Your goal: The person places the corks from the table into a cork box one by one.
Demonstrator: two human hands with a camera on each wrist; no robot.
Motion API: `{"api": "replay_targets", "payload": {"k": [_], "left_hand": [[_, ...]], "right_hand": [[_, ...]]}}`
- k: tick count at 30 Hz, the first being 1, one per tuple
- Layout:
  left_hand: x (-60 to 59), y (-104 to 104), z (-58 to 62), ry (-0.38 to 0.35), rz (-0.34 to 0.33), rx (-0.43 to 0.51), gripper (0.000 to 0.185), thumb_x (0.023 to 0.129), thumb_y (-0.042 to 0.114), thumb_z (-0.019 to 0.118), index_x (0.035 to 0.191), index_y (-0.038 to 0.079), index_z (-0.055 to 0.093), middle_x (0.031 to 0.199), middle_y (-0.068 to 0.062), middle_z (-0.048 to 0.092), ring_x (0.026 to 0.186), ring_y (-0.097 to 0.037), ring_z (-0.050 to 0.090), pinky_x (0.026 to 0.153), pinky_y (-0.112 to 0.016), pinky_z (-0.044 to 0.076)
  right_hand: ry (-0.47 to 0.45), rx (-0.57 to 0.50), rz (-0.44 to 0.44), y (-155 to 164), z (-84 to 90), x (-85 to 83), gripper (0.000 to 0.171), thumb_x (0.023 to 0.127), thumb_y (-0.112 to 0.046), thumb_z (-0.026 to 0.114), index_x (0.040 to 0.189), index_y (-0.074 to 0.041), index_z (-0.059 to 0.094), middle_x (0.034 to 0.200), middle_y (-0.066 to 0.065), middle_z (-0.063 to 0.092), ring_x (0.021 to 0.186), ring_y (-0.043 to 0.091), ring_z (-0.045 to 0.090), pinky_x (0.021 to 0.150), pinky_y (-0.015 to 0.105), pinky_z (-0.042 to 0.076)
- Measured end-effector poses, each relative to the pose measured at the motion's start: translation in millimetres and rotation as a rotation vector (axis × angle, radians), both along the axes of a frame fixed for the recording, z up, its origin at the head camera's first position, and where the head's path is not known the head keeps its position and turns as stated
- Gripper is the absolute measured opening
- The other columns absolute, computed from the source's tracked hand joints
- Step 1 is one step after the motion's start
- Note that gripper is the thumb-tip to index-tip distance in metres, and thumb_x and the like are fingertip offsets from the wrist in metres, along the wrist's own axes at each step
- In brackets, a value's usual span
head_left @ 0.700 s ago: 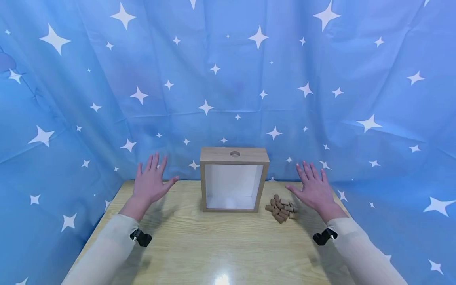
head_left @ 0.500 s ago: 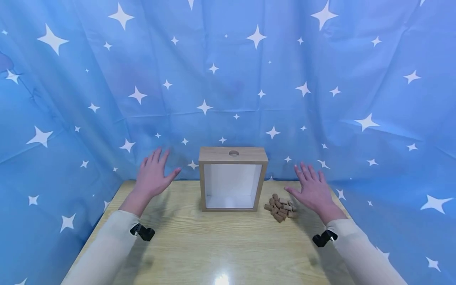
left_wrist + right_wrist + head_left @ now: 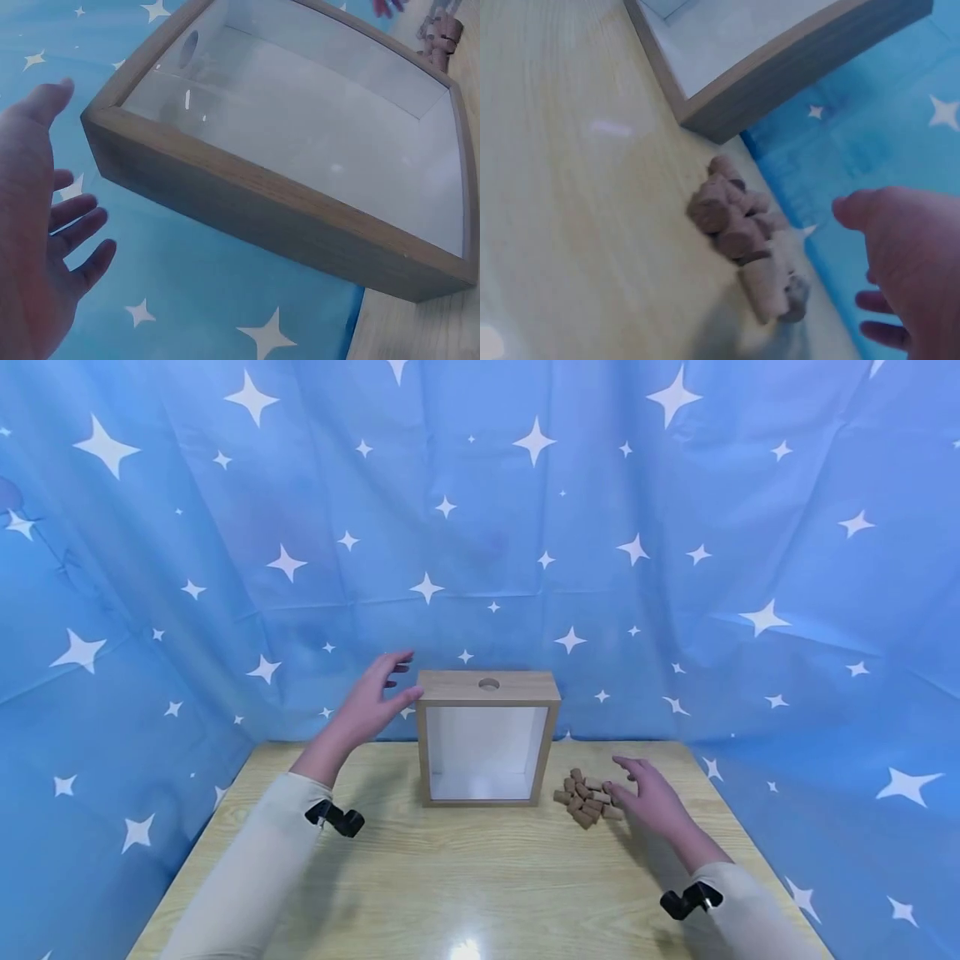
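Observation:
A wooden shadow box [image 3: 488, 687] with a clear front, a white inside and a round hole in its top stands upright at the back of the table. At its upper left corner is my left hand [image 3: 367, 703], fingers loosely bent and holding nothing; the left wrist view shows a gap between hand and frame. To the right of the box lies a heap of corks [image 3: 587, 799]. My right hand [image 3: 651, 797] hovers just right of the corks, thumb and fingers apart with nothing between them. In the right wrist view the corks [image 3: 739, 221] lie beside the thumb.
The pale wooden table [image 3: 450, 868] carries the box and the corks. A blue curtain [image 3: 480, 543] with white stars hangs right behind the box and along both sides. Black wrist cameras [image 3: 335, 817] are strapped over the light sleeves.
My left hand has moved right and up to the box's upper left corner. My right hand has come down closer to the corks, its fingers now bent more.

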State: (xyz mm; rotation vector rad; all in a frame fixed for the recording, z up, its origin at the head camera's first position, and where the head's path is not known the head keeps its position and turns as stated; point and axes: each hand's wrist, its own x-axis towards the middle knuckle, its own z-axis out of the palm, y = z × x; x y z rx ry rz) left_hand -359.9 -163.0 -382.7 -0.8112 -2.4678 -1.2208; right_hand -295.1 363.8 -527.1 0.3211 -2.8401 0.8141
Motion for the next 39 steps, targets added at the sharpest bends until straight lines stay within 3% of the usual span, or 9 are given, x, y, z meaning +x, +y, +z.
{"api": "replay_targets", "payload": {"k": [3, 7, 17, 25, 32, 39], "left_hand": [[-3.4, 5, 1.8, -0.033, -0.034, 0.004, 0.077, 0.109, 0.05, 0.069, 0.169, 0.01, 0.042, 0.164, -0.017, 0.049, 0.148, -0.035, 0.049, 0.12, -0.057, 0.044], [-6.0, 9, 0.4, -0.054, -0.033, -0.028, 0.073, 0.108, 0.05, 0.07, 0.165, 0.01, 0.048, 0.162, -0.015, 0.051, 0.146, -0.035, 0.051, 0.118, -0.058, 0.046], [-10.2, 14, 0.0, -0.006, -0.052, -0.057, 0.063, 0.107, 0.045, 0.074, 0.158, 0.013, 0.058, 0.155, -0.009, 0.057, 0.14, -0.03, 0.055, 0.112, -0.054, 0.051], [-10.9, 15, -1.2, -0.053, -0.061, -0.012, 0.061, 0.106, 0.043, 0.077, 0.157, 0.015, 0.06, 0.152, -0.006, 0.058, 0.132, -0.027, 0.057, 0.11, -0.053, 0.053], [-11.7, 17, -3.1, -0.115, -0.075, 0.072, 0.06, 0.105, 0.038, 0.08, 0.156, 0.014, 0.061, 0.149, -0.007, 0.059, 0.124, -0.028, 0.056, 0.111, -0.055, 0.051], [-13.3, 19, -7.1, -0.16, -0.087, 0.112, 0.062, 0.103, 0.04, 0.082, 0.157, 0.017, 0.062, 0.149, -0.004, 0.058, 0.124, -0.027, 0.055, 0.113, -0.058, 0.049]], "right_hand": [[-0.051, -0.069, -0.007, 2, -9.1, 6.7, 0.063, 0.11, -0.029, 0.072, 0.161, 0.002, 0.05, 0.149, 0.032, 0.056, 0.13, 0.052, 0.061, 0.102, 0.069, 0.054], [-0.082, -0.134, 0.0, 5, -18.7, 12.8, 0.06, 0.109, -0.023, 0.075, 0.156, 0.005, 0.054, 0.145, 0.033, 0.058, 0.127, 0.051, 0.063, 0.103, 0.067, 0.054], [-0.048, -0.204, -0.033, 0, -33.6, 22.0, 0.044, 0.105, -0.017, 0.08, 0.14, 0.003, 0.065, 0.129, 0.023, 0.063, 0.112, 0.038, 0.07, 0.096, 0.055, 0.06], [-0.019, -0.196, -0.038, -2, -40.6, 23.3, 0.025, 0.102, -0.01, 0.082, 0.124, -0.001, 0.074, 0.113, 0.014, 0.064, 0.1, 0.024, 0.067, 0.083, 0.034, 0.058], [-0.016, -0.177, -0.02, -1, -43.3, 25.0, 0.021, 0.101, -0.005, 0.082, 0.12, -0.001, 0.075, 0.109, 0.012, 0.066, 0.095, 0.022, 0.064, 0.078, 0.034, 0.056], [-0.06, -0.162, -0.067, 3, -51.5, 22.3, 0.018, 0.101, -0.004, 0.08, 0.119, -0.003, 0.075, 0.104, 0.005, 0.067, 0.091, 0.018, 0.06, 0.076, 0.032, 0.053]]}}
